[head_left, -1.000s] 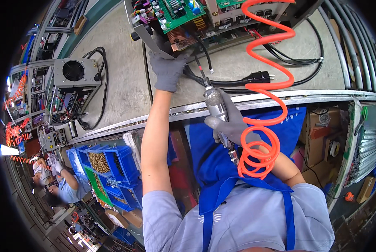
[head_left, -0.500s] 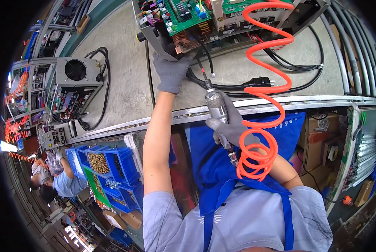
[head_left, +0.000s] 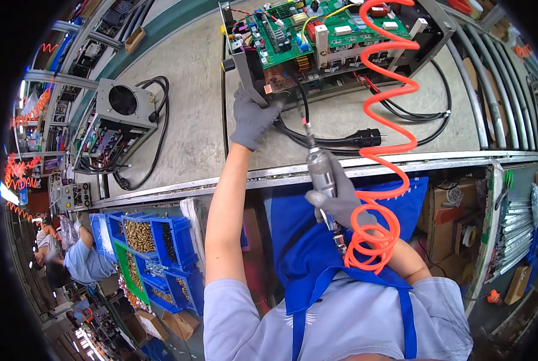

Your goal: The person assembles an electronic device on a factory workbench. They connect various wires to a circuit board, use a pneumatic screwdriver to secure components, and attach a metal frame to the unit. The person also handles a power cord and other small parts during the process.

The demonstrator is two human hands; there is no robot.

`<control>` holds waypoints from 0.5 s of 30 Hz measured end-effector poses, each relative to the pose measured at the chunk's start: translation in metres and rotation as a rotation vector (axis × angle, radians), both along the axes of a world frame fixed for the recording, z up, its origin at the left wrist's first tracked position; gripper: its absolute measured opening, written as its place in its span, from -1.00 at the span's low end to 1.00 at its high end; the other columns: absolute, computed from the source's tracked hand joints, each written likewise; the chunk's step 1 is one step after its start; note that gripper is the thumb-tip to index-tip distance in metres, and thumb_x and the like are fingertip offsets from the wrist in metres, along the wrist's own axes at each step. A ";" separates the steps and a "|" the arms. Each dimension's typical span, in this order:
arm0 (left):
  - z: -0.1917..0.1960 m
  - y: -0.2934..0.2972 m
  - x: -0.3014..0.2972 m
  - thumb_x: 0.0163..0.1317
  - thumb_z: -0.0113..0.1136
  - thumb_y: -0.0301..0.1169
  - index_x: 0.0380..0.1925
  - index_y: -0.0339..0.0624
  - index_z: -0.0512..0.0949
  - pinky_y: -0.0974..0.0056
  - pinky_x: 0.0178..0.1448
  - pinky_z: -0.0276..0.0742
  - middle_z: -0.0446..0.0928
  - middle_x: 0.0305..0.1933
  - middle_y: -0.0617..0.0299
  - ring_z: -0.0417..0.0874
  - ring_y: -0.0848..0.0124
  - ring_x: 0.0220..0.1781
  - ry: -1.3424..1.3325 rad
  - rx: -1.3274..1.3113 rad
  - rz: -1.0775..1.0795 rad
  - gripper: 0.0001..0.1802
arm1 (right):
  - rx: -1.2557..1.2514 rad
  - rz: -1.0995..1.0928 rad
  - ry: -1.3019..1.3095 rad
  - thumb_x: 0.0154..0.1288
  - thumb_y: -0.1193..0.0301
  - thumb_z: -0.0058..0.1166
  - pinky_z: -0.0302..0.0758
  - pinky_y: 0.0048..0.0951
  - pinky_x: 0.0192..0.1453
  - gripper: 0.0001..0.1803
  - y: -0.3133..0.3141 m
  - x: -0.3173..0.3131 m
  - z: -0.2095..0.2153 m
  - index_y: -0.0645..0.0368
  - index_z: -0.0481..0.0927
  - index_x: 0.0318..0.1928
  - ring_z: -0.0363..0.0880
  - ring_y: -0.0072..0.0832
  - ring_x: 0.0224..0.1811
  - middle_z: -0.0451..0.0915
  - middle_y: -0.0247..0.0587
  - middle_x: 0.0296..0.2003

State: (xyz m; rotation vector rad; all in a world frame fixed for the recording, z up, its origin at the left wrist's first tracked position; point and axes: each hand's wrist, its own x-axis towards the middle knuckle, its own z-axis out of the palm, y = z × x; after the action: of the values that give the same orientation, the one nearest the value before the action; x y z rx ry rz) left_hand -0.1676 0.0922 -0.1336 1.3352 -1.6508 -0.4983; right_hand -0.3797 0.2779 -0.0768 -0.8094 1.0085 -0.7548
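Observation:
An open-framed electrical unit [head_left: 335, 53] with green circuit boards, a copper coil and a grey metal panel [head_left: 249, 75] stands on the bench. My left hand [head_left: 254, 120], in a grey glove, is closed around the lower corner of that panel, its thumb pointing right. A silver air screwdriver [head_left: 321, 171] is gripped in my gloved right hand [head_left: 344, 195]. Its shank points up toward the unit's lower edge, near my left thumb; the tip is blurred, so contact cannot be made out. An orange coiled air hose [head_left: 395, 144] runs from the tool's rear end and passes in front of the unit.
A black power cord with a plug [head_left: 368, 137] lies before the unit. Left on the bench sits a second unit with a fan [head_left: 123, 99]. Blue bins [head_left: 175, 240] of screws stand below the bench edge. Metal rollers [head_left: 491, 90] are at right. Another person [head_left: 85, 256] works far left.
The whole scene sits lower in the picture, as the view has shifted. My left hand stays at the panel corner, and the right still holds the screwdriver near the unit's lower edge.

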 end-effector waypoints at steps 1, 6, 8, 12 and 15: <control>-0.002 0.000 0.001 -0.20 0.51 -0.17 -0.19 -0.02 0.67 0.04 0.11 0.50 0.61 -0.11 0.10 0.54 0.04 0.02 -0.014 0.012 0.009 -0.51 | -0.019 -0.048 -0.041 0.16 0.38 0.23 0.49 -0.40 -0.58 0.07 -0.004 0.000 0.002 0.02 -0.21 0.52 0.52 -0.45 -0.64 0.48 -0.16 -0.43; -0.004 0.003 0.000 -0.14 0.43 -0.24 -0.17 -0.04 0.65 -0.01 0.13 0.47 0.59 -0.14 0.04 0.51 -0.01 0.04 -0.091 -0.003 0.078 -0.56 | -0.085 -0.008 -0.114 0.19 0.42 0.17 0.52 -0.42 -0.59 0.03 -0.025 0.017 0.001 0.08 -0.24 0.51 0.52 -0.45 -0.65 0.49 -0.13 -0.45; -0.003 0.004 0.000 -0.14 0.41 -0.26 -0.17 -0.05 0.64 -0.01 0.13 0.46 0.59 -0.13 0.03 0.52 -0.02 0.03 -0.092 -0.021 0.099 -0.57 | -0.042 -0.032 -0.090 0.19 0.41 0.17 0.53 -0.40 -0.57 0.05 -0.027 0.004 -0.004 0.07 -0.27 0.51 0.53 -0.45 -0.63 0.49 -0.13 -0.44; -0.003 0.005 -0.002 -0.12 0.41 -0.31 -0.17 -0.06 0.64 0.01 0.12 0.47 0.60 -0.11 0.06 0.54 0.02 0.01 -0.059 0.040 0.087 -0.59 | -0.022 -0.043 -0.065 0.18 0.44 0.14 0.55 -0.38 -0.54 0.05 -0.027 0.011 -0.006 0.02 -0.28 0.52 0.55 -0.45 -0.60 0.49 -0.15 -0.44; -0.005 0.004 -0.001 -0.12 0.41 -0.36 -0.16 -0.05 0.65 0.03 0.10 0.49 0.60 -0.10 0.07 0.56 0.04 -0.01 -0.015 0.018 0.050 -0.59 | 0.020 0.008 -0.046 0.16 0.48 0.14 0.56 -0.36 -0.53 0.05 -0.030 0.011 -0.008 0.00 -0.27 0.52 0.55 -0.43 -0.59 0.49 -0.15 -0.42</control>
State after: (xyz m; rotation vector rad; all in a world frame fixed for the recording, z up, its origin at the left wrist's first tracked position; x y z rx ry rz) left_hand -0.1689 0.0960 -0.1389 1.3932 -1.6249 -0.4752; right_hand -0.3687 0.2476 -0.0845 -0.7749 0.9695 -0.7523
